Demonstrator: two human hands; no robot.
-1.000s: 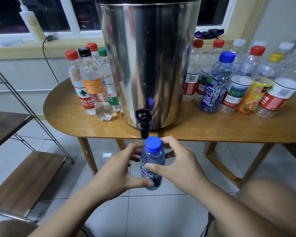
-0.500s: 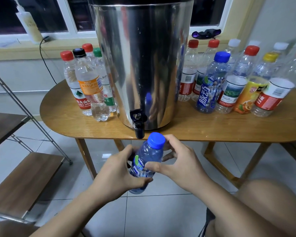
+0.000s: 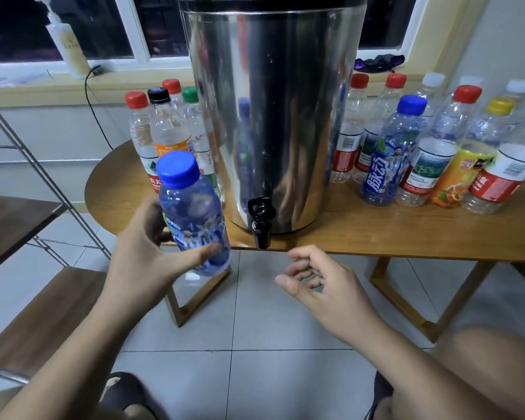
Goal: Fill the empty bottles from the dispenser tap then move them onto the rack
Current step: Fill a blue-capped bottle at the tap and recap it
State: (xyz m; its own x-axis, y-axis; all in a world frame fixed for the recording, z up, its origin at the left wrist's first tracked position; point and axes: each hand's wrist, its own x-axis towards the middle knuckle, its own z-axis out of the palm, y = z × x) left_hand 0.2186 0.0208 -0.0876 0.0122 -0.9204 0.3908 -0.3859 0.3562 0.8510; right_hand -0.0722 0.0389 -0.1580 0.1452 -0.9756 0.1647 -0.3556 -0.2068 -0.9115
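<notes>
My left hand (image 3: 140,262) gripped the clear plastic bottle with blue cap and blue label (image 3: 191,213), tilted, in the air off the front left edge of the wooden surface (image 3: 376,234). My right hand (image 3: 322,280) hung free below the front edge, fingers loosely curled, holding nothing, near the black tap (image 3: 261,222) of the cylindrical steel dispenser (image 3: 270,116).

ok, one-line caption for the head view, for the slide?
Left hand holds a capped blue bottle left of the dispenser tap; right hand open and empty.
</notes>
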